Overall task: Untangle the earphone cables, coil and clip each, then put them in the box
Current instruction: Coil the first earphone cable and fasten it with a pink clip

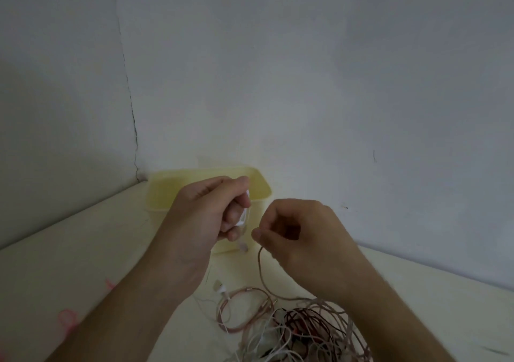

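Above a yellow box (261, 192), left hand (205, 211) grips a white clip (244, 217) while right hand (300, 236) pinches a pink cable (262, 275) rising from the tangled earphones (300, 331) on the counter (83, 264).

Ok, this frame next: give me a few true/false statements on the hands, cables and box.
1. The left hand grips a white piece. True.
2. The right hand pinches a pinkish cable. True.
3. The box is blue. False: it is pale yellow.
4. The tangle lies inside the box. False: it lies on the table, nearer the person.
5. Both hands rest flat on the table. False: both are raised in front of the box.
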